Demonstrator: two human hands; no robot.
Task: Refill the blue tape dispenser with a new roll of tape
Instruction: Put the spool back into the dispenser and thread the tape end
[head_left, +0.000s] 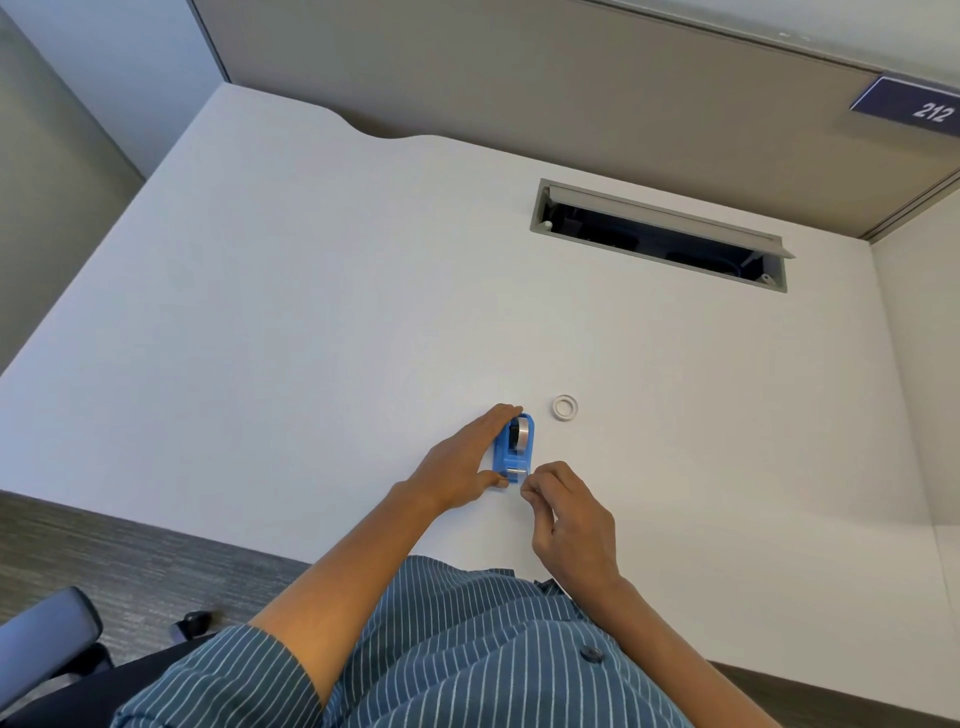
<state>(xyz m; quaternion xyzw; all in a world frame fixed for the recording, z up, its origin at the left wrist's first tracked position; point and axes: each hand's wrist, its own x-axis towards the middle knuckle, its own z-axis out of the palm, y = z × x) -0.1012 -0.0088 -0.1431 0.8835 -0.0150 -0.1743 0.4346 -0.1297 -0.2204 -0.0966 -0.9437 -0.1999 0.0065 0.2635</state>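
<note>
Hands (457, 467) steady glossy blue plastic dispenser (514, 449).

Only readable text: "212", white slanted digits on dark blue sign (911, 106), upper right of frame, mounted on grey partition panel (519, 78). No legible text, brand or label elsewhere.

1. Blue tape dispenser (514, 451) sits upright on the white desk, cutter end pointing toward the person, with a tape roll (522, 432) already seated in it.
2. White empty ring-shaped core (564, 407) lies flat just beside it, to the right, not touching.
</note>
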